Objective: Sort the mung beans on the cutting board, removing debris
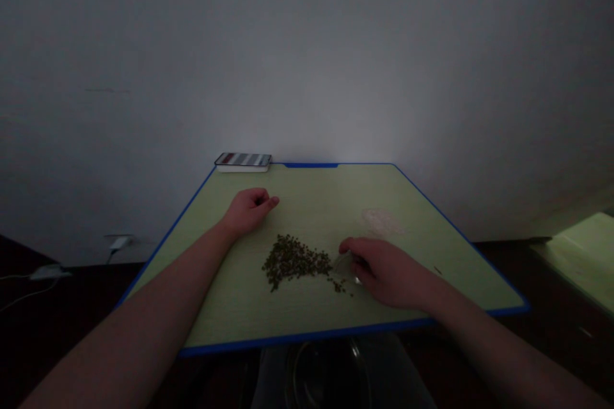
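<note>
Pile of small pieces [292, 259]: While its middle is packed closely, its edges are scattered loosely. Dark green-brown, grain-like pieces are mixed with paler flecks. The heap is spread broadly at its left and narrowed toward its right, where a few strays are dotted on the near side.

Pile's place: It is set on the pale yellow-green tabletop [215, 332], between the two hands, closer to the right one.

Left hand [247, 211]: The fingers are curled in loosely and the thumb is pointed rightward; the hand is placed beyond the pile's left end, apart from it.

Right hand [377, 271]: The fingers are closed, and a clear object [342, 263] is gripped, its far end held right by the pile's narrow end. Its exact kind cannot be told.

Whitish patch [382, 222]: It is seen beyond the right hand; its material is blurred.

Far left corner: A phone [244, 159] is laid on a white box [242, 169].

Table's rim: It is edged in blue.
</note>
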### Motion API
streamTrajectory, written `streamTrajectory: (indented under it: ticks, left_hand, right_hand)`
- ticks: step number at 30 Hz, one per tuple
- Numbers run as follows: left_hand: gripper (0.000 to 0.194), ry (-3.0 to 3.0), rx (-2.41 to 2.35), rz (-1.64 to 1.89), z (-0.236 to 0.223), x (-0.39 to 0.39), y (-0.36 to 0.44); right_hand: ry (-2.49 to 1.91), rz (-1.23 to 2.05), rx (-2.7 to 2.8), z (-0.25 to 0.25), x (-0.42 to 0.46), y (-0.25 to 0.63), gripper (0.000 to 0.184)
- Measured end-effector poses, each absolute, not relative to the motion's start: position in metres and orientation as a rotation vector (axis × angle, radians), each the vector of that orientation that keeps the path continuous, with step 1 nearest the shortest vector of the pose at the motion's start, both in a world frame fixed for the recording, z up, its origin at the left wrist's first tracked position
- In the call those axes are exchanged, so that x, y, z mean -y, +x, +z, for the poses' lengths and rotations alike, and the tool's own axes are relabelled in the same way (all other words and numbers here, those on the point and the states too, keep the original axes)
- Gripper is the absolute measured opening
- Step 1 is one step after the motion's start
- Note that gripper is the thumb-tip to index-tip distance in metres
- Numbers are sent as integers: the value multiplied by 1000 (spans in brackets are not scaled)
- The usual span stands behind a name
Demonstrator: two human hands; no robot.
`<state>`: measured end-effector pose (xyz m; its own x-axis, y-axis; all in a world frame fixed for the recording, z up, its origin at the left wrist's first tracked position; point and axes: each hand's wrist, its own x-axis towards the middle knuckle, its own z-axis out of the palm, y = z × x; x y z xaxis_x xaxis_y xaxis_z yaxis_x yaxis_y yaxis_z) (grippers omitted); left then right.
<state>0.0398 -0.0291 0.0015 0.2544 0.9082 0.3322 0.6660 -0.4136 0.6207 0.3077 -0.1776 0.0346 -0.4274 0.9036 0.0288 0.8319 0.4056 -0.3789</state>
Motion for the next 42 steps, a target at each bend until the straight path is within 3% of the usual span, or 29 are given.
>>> streamTrajectory:
  ticks: [12,42]
  left_hand:
    - [39,2176,-1439,927,2,28,39]
    - [39,2178,-1432,919,3,30,40]
  right_hand:
    - [-1835,312,2199,26,186,312,25]
    - [-1794,275,2217,27,179,308,25]
